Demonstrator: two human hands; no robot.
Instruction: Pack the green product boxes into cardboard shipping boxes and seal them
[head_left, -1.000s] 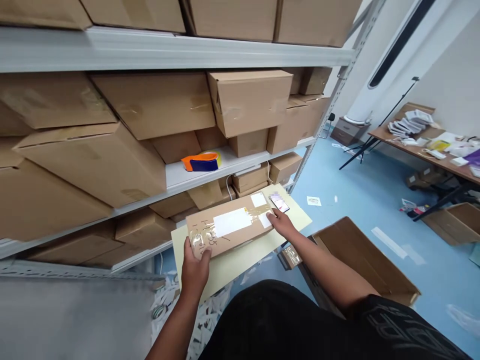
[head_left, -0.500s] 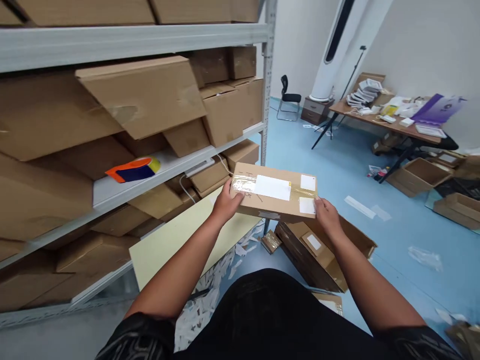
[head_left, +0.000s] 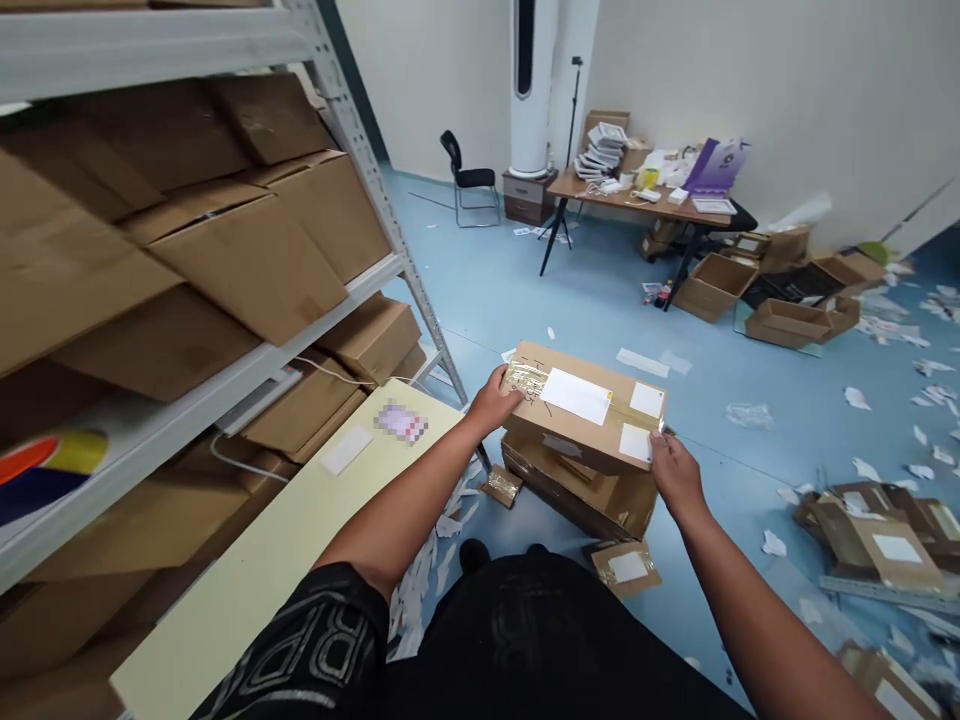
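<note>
A taped cardboard box (head_left: 574, 435) with white labels and handwriting on top is held level in front of me. My left hand (head_left: 493, 400) grips its left end, thumb on top. My right hand (head_left: 675, 468) is closed on its right end, with the thumb by a white label. Beneath it on the floor stands a larger open carton (head_left: 536, 478), partly covered by the held box. A small taped package (head_left: 501, 486) lies left of that carton, and another labelled box (head_left: 628, 568) lies in front of it.
To my left stands a metal shelf (head_left: 322, 325) loaded with cartons, with a pale yellow board (head_left: 247, 550) beside it. A cluttered table (head_left: 559, 187), a chair (head_left: 476, 178) and open cartons (head_left: 716, 285) are farther off. Paper scraps and flattened boxes (head_left: 889, 545) litter the floor at right.
My view has swung right, so the shelf has shifted left and more of the floor shows. Both hands still hold the box, which is now over the open carton and slightly more tilted.
</note>
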